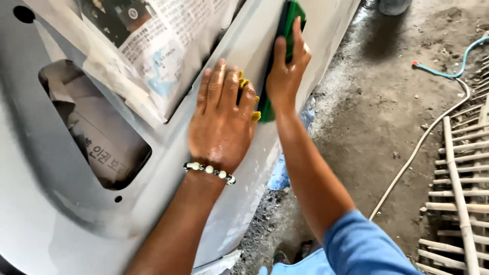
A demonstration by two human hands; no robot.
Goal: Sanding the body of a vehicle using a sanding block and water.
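Both hands work the grey car panel [66, 224]: right hand [285, 69] grips a stiff green sanding block [291, 15] lengthwise; left hand [221, 119] (wet, probably slippery) presses flat, fingers spread.

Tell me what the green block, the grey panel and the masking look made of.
Green block: likely foam or rubber, matte, dark-edged. Grey panel: probably primed metal or plastic, dull and evenly coated. Masking: newspaper, printed and creased. The right hand grips the block; the left hand lies flat.

The left hand [220, 122] lies flat on the panel [61, 214] — the right hand [285, 71] just beside it grips the sanding block [290, 20]. Newspaper [147, 51] covers the panel to their left; a hose [423, 142] runs across the floor [377, 117] at right.
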